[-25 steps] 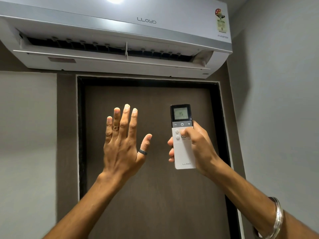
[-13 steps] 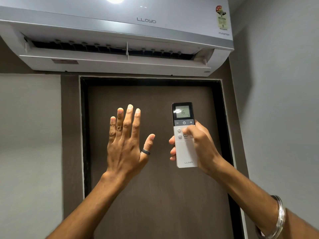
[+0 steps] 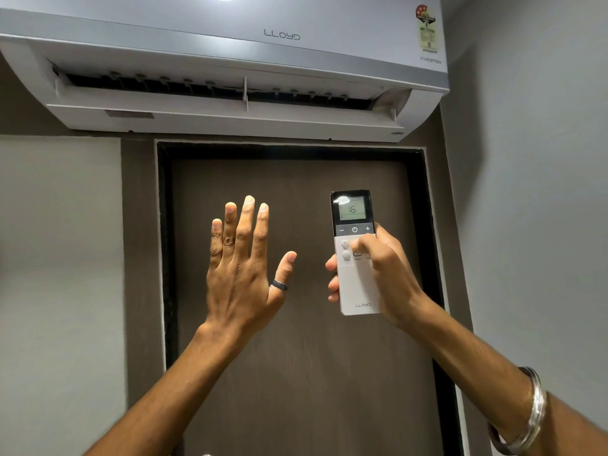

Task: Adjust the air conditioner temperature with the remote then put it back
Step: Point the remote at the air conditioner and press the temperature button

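Observation:
A white Lloyd air conditioner (image 3: 230, 60) hangs high on the wall with its flap open. My right hand (image 3: 385, 274) grips a white remote (image 3: 357, 284) upright below it, thumb resting on the white buttons under the dark control strip. The remote's screen reads 16. My left hand (image 3: 243, 268) is raised beside it, palm away from me, fingers straight and spread, holding nothing. A dark ring sits on its thumb.
A dark brown door (image 3: 296, 357) in a black frame fills the space behind both hands. Grey wall (image 3: 59, 291) lies to the left and another grey wall (image 3: 533, 225) close on the right. A metal bangle (image 3: 533, 413) circles my right wrist.
The remote's display went from 15 to 16. Both hands stayed almost in place, shifting only slightly with the camera.

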The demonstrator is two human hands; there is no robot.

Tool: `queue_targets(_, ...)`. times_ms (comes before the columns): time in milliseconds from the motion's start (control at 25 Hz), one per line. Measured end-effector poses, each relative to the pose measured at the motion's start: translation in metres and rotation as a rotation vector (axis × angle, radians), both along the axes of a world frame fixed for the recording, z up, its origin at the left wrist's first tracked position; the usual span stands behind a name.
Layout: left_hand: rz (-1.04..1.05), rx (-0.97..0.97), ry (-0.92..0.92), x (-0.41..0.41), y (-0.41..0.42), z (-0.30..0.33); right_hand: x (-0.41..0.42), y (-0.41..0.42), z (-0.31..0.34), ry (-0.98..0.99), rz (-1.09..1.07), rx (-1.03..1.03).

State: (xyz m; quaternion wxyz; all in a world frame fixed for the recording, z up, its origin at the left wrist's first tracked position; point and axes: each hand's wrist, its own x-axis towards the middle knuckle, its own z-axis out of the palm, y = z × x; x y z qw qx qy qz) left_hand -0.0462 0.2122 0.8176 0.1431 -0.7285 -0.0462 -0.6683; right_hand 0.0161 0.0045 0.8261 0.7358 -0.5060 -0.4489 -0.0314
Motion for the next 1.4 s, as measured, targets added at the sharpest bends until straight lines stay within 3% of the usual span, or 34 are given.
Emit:
queue_targets(920,-0.018,-0.009,0.017,-0.009,-0.005,-0.003,-0.009,-0.004,-0.002,-0.019,-0.031,-0.009)
queue_targets(1120,-0.005,-0.006,0.020,-0.012,-0.003,-0.005,-0.011,-0.003,-0.003,0.077,-0.005,-0.027)
queue_targets(1400,0.011,0.005,0.007,-0.015,-0.004,-0.004,-0.017,-0.004,-0.002,0.038,-0.131,-0.029)
